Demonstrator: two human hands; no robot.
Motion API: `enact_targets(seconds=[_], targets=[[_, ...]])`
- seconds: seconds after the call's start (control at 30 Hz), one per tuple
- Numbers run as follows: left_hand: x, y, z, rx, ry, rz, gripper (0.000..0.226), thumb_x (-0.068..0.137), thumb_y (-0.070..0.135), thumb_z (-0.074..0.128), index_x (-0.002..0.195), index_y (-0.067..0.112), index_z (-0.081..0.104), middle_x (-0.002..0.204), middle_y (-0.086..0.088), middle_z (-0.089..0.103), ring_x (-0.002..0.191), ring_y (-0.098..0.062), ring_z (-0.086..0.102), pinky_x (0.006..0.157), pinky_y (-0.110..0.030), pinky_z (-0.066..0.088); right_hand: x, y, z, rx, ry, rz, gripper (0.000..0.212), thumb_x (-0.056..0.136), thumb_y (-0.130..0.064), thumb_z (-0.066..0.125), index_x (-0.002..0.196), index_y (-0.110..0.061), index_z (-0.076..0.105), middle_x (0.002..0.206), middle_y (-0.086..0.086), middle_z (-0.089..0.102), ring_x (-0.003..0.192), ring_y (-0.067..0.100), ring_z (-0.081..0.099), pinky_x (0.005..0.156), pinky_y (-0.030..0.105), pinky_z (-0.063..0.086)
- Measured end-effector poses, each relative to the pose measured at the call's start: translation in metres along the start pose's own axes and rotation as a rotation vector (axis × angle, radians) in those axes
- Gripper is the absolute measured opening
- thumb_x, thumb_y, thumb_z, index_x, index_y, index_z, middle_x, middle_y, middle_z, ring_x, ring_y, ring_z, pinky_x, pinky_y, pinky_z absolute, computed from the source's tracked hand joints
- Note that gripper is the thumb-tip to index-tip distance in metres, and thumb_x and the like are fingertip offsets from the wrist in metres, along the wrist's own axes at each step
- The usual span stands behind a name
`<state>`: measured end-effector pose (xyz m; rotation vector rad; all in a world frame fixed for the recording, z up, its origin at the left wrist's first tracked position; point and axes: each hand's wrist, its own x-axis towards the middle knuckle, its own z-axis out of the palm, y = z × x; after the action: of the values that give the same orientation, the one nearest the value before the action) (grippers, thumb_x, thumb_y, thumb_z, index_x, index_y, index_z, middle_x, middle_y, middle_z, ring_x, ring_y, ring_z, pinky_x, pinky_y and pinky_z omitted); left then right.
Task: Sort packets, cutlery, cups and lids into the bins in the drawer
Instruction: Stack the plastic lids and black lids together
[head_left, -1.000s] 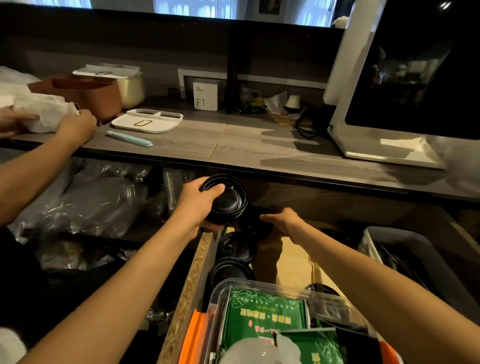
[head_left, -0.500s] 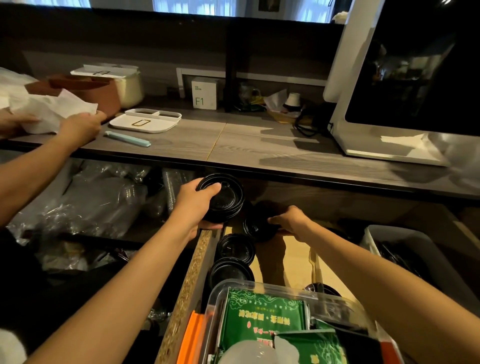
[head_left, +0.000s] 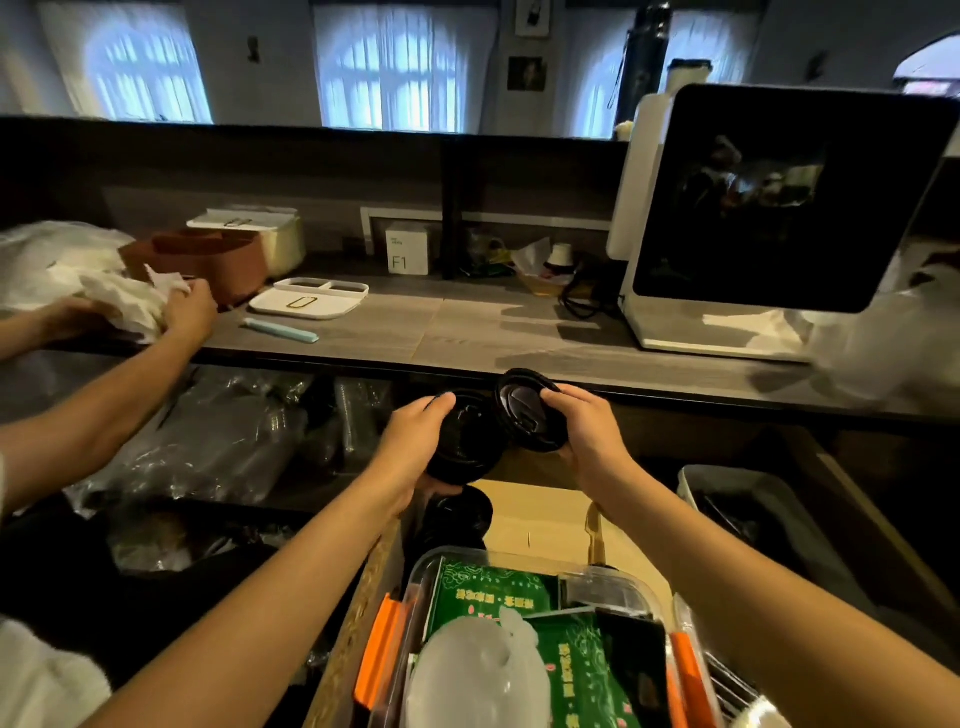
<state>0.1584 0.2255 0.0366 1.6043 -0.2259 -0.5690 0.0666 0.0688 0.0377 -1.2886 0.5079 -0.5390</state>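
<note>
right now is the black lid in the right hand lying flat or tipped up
Tipped up. The right hand grips the black lid by its rim, its top face with the sip flap turned toward the camera, above the drawer.

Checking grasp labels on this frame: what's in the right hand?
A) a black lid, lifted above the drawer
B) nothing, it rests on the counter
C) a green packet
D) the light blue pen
A: the right hand grips a black lid tilted up in front of the counter edge, beside the stack of black lids that the left hand holds.
</note>
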Motion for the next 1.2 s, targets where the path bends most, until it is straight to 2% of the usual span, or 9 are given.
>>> enact_targets(seconds=[0.1,0.27,0.37,0.43,0.6,0.7,0.87,1.07,1.2], targets=[[-0.018,0.008,0.012,-0.024,-0.021,-0.012,0.041,0.102,0.052,0.044,0.134,0.029,0.054,0.117,-0.004,0.06,0.095,-0.029,0.064,0.053,-0.045,0.059,-0.022,-0.012,0.007,-0.024,0.02,-0.042,0.016,0.094,-0.012,0.057,0.09,-0.012,0.072,0.085,0.005,0.074,0.077,0.017,0.07,0.066,0.028,0.053],[-0.04,0.006,0.025,-0.033,-0.051,-0.044,0.066,0.095,0.071,0.036,0.138,0.023,0.05,0.13,-0.014,0.059,0.1,-0.035,0.065,0.055,-0.048,0.06,-0.052,-0.02,0.003,-0.102,0.067,-0.126,0.018,0.093,-0.012,0.06,0.083,-0.019,0.073,0.082,0.001,0.074,0.077,0.014,0.07,0.064,0.022,0.053],[-0.062,0.008,0.033,0.004,-0.117,-0.02,0.053,0.1,0.066,0.027,0.113,0.027,0.062,0.113,-0.011,0.066,0.093,-0.028,0.066,0.067,-0.049,0.062,-0.066,-0.017,-0.001,-0.144,0.084,-0.131,0.014,0.093,-0.012,0.061,0.092,-0.014,0.075,0.083,-0.001,0.074,0.074,0.009,0.07,0.056,0.015,0.05],[-0.076,0.01,0.038,0.016,-0.148,0.004,0.041,0.102,0.061,0.029,0.096,0.032,0.057,0.101,-0.005,0.064,0.088,-0.024,0.065,0.071,-0.048,0.06,-0.073,-0.013,-0.001,-0.17,0.092,-0.131,0.015,0.093,-0.012,0.061,0.097,-0.012,0.076,0.086,0.003,0.074,0.08,0.016,0.071,0.058,0.021,0.051],[-0.083,0.002,0.044,0.062,-0.226,0.07,0.018,0.1,0.045,0.053,0.109,0.031,0.06,0.117,-0.007,0.062,0.1,-0.026,0.064,0.07,-0.053,0.062,-0.082,-0.007,-0.007,-0.18,0.096,-0.173,0.016,0.094,-0.015,0.059,0.093,-0.025,0.072,0.092,-0.001,0.073,0.088,0.014,0.068,0.068,0.023,0.052],[-0.08,-0.004,0.047,0.047,-0.199,0.089,0.008,0.101,0.032,0.055,0.108,0.032,0.059,0.118,-0.006,0.06,0.103,-0.027,0.061,0.068,-0.052,0.062,-0.08,-0.005,-0.009,-0.187,0.052,-0.051,0.017,0.098,-0.023,0.053,0.107,-0.021,0.068,0.1,0.002,0.07,0.094,0.019,0.066,0.07,0.026,0.052],[-0.061,-0.002,0.047,0.064,-0.197,0.102,0.016,0.102,0.03,0.053,0.117,0.026,0.059,0.114,-0.006,0.062,0.099,-0.028,0.064,0.064,-0.048,0.062,-0.066,-0.01,-0.014,-0.13,-0.077,0.324,0.032,0.096,-0.041,0.054,0.114,-0.016,0.061,0.108,0.009,0.068,0.099,0.025,0.064,0.078,0.04,0.057],[-0.012,0.003,0.058,0.159,-0.229,0.017,0.027,0.103,0.04,0.047,0.124,0.025,0.055,0.117,-0.006,0.062,0.102,-0.03,0.066,0.059,-0.042,0.061,-0.017,-0.005,-0.02,-0.165,-0.028,0.354,0.042,0.093,-0.045,0.059,0.115,-0.01,0.062,0.109,0.013,0.068,0.097,0.029,0.066,0.07,0.038,0.056],[0.034,-0.01,0.063,0.224,-0.266,-0.151,0.028,0.105,0.033,0.048,0.126,0.015,0.055,0.114,-0.012,0.064,0.101,-0.032,0.068,0.067,-0.04,0.061,0.02,0.012,-0.028,-0.281,0.024,0.48,0.045,0.091,-0.046,0.06,0.117,-0.01,0.054,0.109,0.015,0.063,0.096,0.031,0.064,0.077,0.041,0.058]])
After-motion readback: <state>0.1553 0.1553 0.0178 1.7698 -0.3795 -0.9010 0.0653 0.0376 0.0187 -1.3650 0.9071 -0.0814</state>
